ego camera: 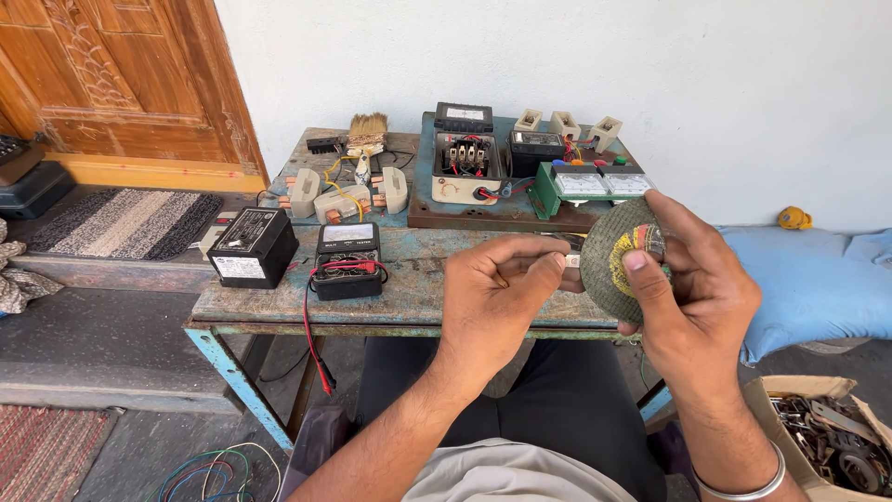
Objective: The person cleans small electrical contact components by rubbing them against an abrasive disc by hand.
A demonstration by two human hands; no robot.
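worn blue-painted wood, that's the table (409,302), carrying a black box (253,247) and a black multimeter (347,260) with red leads near its front edge. above that front edge the right hand (692,293) pinches a round grey-green abrasive disc (615,258) upright, thumb across its face. the left hand (492,293) sits curled just beside it, fingertips closed on a small pale part (572,260) touching the disc's edge.
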